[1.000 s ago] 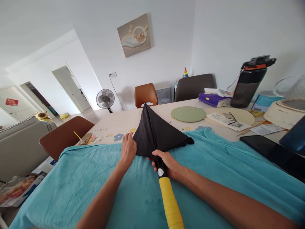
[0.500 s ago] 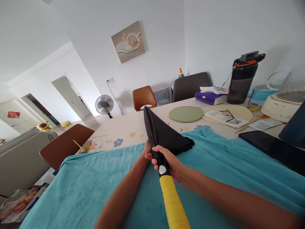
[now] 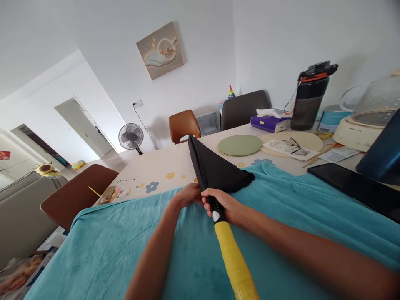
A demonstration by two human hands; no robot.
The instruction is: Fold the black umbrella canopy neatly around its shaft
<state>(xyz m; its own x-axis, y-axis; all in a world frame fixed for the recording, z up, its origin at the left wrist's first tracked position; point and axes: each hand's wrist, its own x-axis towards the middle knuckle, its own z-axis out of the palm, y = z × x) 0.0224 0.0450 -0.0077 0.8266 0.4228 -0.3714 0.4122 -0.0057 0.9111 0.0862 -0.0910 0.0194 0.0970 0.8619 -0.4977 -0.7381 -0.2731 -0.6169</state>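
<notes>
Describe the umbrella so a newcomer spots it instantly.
Find the large turquoise cloth. Over its middle, the right hand grips the umbrella. Unlike the all-black phone farther right, it joins black fabric to a long yellow handle.

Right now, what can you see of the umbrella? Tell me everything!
The umbrella is folded but loose: its black, cloth-looking canopy flares to the right. The yellow handle looks wrapped and leaves the picture's bottom edge. Between them, a black part carries a pale oval spot. It is held over a turquoise cloth, tip away. The right hand grips the black part; the left hand is at the canopy's lower left edge, partly hidden.
</notes>
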